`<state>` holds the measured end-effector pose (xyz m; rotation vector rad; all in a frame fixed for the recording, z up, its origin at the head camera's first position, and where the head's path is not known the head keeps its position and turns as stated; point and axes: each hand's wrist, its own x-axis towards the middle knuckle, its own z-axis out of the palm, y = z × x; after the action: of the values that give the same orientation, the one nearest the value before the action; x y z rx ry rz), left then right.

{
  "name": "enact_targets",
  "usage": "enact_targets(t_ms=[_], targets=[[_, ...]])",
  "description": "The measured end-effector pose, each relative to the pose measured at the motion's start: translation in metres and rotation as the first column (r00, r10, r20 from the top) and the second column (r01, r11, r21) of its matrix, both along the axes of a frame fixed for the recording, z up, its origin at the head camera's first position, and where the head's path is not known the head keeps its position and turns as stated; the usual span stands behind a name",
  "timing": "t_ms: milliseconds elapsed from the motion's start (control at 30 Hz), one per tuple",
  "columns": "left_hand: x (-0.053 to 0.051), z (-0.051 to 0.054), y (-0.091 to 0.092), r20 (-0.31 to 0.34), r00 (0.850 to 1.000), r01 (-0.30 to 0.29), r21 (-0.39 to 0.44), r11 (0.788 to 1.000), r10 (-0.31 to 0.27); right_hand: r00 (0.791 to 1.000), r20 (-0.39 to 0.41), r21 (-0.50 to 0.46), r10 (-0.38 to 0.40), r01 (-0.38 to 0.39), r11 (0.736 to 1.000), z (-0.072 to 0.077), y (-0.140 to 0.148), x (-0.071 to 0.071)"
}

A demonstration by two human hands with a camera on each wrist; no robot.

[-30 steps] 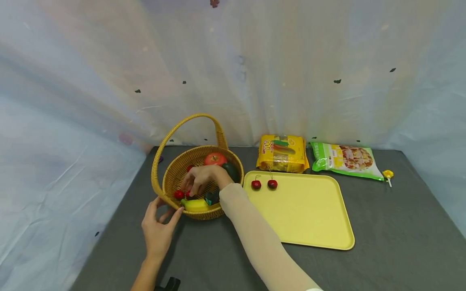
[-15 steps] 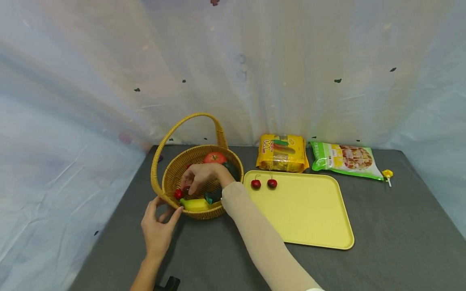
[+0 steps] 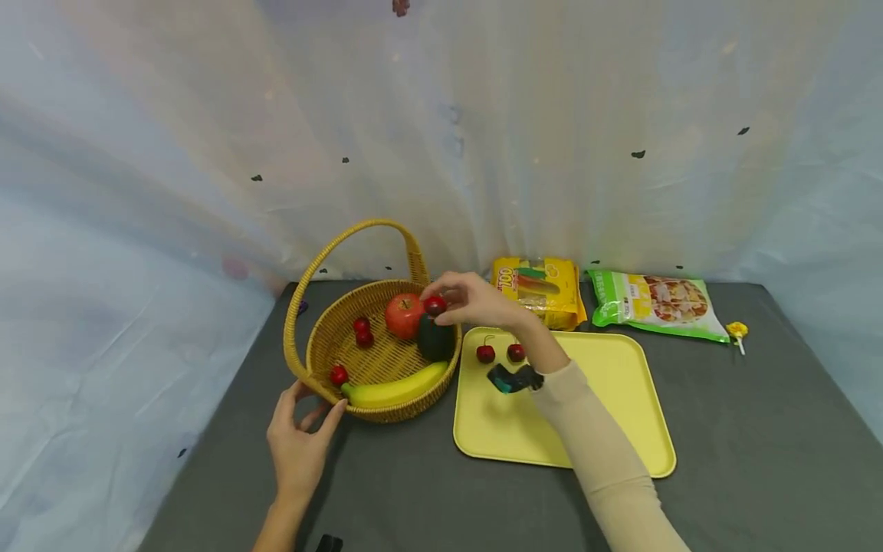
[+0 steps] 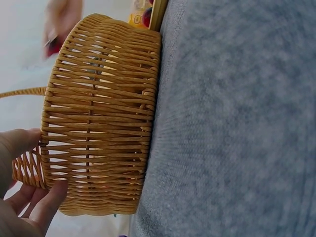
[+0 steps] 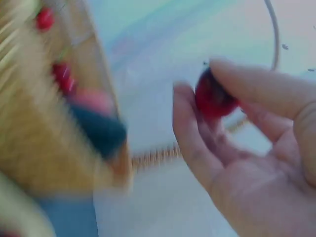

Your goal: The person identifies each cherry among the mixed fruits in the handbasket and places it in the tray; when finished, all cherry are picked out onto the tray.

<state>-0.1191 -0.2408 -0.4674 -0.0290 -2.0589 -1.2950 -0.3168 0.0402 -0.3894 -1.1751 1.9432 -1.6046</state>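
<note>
My right hand (image 3: 483, 300) pinches a dark red cherry (image 3: 434, 306) between thumb and fingers, above the right side of the wicker basket (image 3: 375, 368). The right wrist view shows this cherry (image 5: 215, 96) near the fingertips. With thumb and fingers, my left hand (image 3: 298, 445) grips the basket rim at the handle's near foot. Inside the basket lie a banana (image 3: 396, 391), a round red fruit (image 3: 403, 316), a dark green avocado-like fruit (image 3: 434, 341) and several red cherries (image 3: 363, 333). Two stemmed cherries (image 3: 486, 353) lie on the yellow tray (image 3: 507, 433), right of the basket.
Behind the tray stands a yellow food packet (image 3: 552, 295). A green and white bag (image 3: 655, 305) lies to its right, then a yellow lollipop (image 3: 737, 331). The tall basket handle (image 3: 359, 226) arches over the basket's left side. A pale curtain (image 3: 441, 153) hangs behind the table.
My right hand has lifted out of the basket and moved right with a cherry in its fingers, uncovering the fruit inside. My left hand keeps its hold on the basket.
</note>
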Motion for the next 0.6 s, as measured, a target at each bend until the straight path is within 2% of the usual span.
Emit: enact_targets(t_ms=[100, 133, 200, 300, 433, 600], targets=[[0.0, 0.001, 0.003, 0.025, 0.999, -0.022, -0.004, 1.0, 0.022, 0.991, -0.002, 0.046, -0.137, 0.137, 0.99, -0.013, 0.049, 0.007], [-0.001, -0.003, 0.001, 0.028, 0.999, -0.027, -0.003, 1.0, 0.027, 0.983, -0.006, 0.068, -0.181, 0.181, 0.981, -0.018, 0.063, 0.01], [-0.003, -0.011, -0.003, 0.038, 0.999, -0.033, -0.001, 0.999, 0.033, 0.966, -0.019, 0.11, -0.259, 0.26, 0.959, -0.03, 0.088, 0.015], [-0.003, -0.012, -0.004, 0.032, 0.999, -0.036, -0.015, 0.999, 0.036, 0.933, -0.05, 0.158, -0.356, 0.359, 0.92, -0.051, 0.116, 0.023], [-0.003, -0.011, -0.005, 0.02, 0.998, -0.051, -0.024, 0.998, 0.052, 0.902, -0.122, 0.218, -0.415, 0.432, 0.875, -0.071, 0.134, 0.029], [-0.002, -0.001, 0.002, 0.021, 0.999, -0.05, -0.035, 0.998, 0.05, 0.888, -0.172, 0.288, -0.427, 0.46, 0.84, -0.08, 0.139, 0.032]])
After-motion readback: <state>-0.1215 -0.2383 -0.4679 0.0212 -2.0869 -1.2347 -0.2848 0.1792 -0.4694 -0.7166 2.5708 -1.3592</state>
